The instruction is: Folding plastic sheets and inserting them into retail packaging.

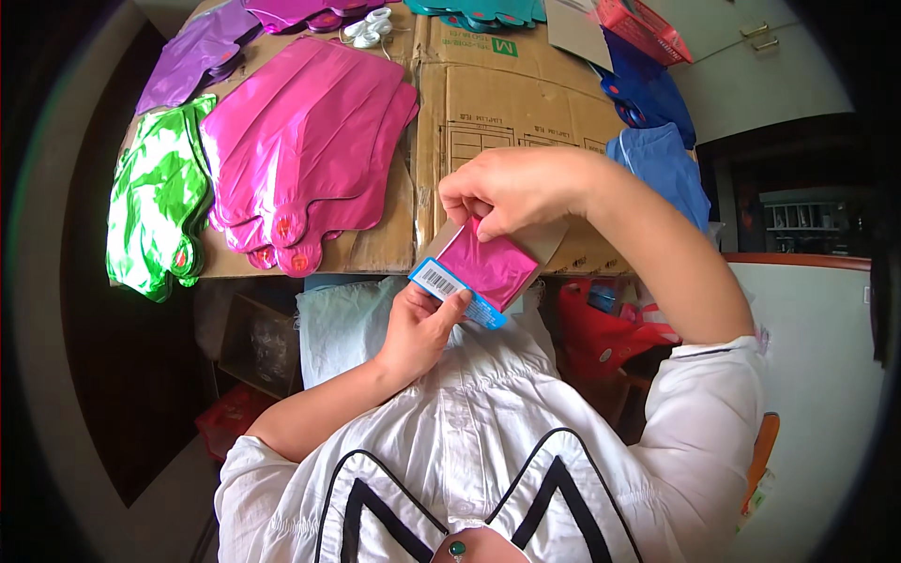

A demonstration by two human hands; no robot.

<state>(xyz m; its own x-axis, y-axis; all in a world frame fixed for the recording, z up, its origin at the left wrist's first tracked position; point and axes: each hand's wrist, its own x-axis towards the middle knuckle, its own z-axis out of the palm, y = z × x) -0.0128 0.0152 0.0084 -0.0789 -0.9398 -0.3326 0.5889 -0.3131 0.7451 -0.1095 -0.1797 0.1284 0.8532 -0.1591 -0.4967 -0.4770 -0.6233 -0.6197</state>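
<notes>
Head view: folded pink foil packet between both hands

Left hand [418,333]: thumb over the blue header strip [449,284], gripping it by its lower edge; fingers mostly hidden behind. Right hand [526,188]: thumb and forefinger pinch the top of the pink foil packet [488,267]; remaining fingers curled, contact partly obscured. Packet sits just off the near edge of the counter [427,131], before the wearer's torso. Tan layer behind foil: card or bag, cannot tell.

Counter top: brown corrugated cardboard, taped seam. Left: glossy, creased pink foil sheets [300,122], scalloped outline, round tabs; crinkled green foil sheets [155,197] alongside. Teal foil sheets [479,9] cut off by upper edge.
</notes>
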